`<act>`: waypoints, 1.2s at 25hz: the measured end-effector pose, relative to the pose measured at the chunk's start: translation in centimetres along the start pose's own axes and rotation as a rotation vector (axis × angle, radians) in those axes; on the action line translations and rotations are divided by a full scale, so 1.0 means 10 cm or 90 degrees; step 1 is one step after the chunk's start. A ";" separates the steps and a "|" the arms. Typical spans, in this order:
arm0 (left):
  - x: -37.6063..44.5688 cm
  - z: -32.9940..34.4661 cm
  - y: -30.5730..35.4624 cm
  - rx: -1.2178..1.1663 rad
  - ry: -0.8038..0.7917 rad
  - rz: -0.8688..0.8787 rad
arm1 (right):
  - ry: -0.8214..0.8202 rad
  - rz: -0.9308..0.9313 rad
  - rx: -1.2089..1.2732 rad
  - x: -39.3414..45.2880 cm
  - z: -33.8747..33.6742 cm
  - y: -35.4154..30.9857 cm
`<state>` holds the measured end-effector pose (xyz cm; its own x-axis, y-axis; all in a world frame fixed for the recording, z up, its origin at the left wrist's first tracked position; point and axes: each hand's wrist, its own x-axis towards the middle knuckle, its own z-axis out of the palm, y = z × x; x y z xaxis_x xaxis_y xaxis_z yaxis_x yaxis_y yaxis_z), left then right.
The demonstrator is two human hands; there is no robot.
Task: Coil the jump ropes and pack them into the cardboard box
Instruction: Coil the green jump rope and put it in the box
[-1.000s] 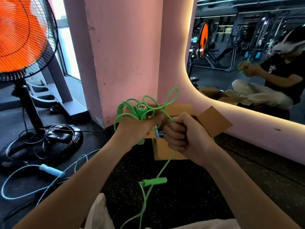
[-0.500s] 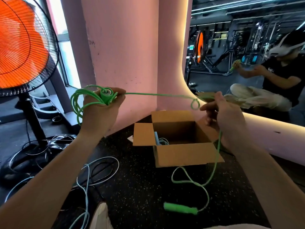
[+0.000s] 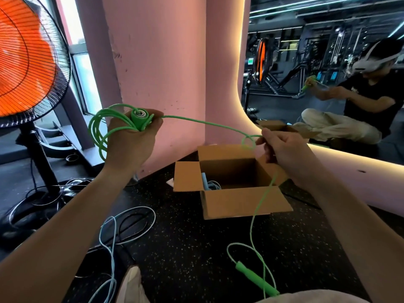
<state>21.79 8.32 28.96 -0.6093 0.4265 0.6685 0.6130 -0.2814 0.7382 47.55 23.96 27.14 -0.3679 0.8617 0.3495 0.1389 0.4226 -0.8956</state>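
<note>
The left hand (image 3: pixel 129 138), at centre left of the frame, was clenched around one green handle (image 3: pixel 140 119) and several loops of the green jump rope (image 3: pixel 203 123), which hung down past the wrist on its left. From that fist the rope ran taut to the right, dipping slightly, to the right hand (image 3: pixel 282 147), whose fingers were pinched on it just beside a small loop in the line. Below the right hand the rope dropped across the front of the cardboard box (image 3: pixel 240 202), curled on the black speckled floor (image 3: pixel 185 248), and ended at the second green handle (image 3: pixel 256 278) lying at the lower right, near the person's pale trouser leg.

The box stood open on the floor at the centre of the frame, flaps spread, just below and between the two hands. Inside, against its left wall, lay a light blue jump rope (image 3: pixel 207 182) with its handle upright. Another light blue rope (image 3: pixel 113 235) trailed loose on the floor at the lower left. An orange fan (image 3: pixel 26 60) filled the upper left, and a pink pillar (image 3: pixel 157 62) rose behind the box.
</note>
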 end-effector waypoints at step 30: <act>0.14 -0.13 -0.05 -0.017 0.110 -0.182 | -0.025 0.072 -0.391 0.06 0.12 -0.33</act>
<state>19.94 7.93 29.62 -0.8323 0.3395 0.4382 0.3937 -0.1944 0.8985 45.78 22.77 30.02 -0.3526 0.9043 0.2407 0.6773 0.4241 -0.6012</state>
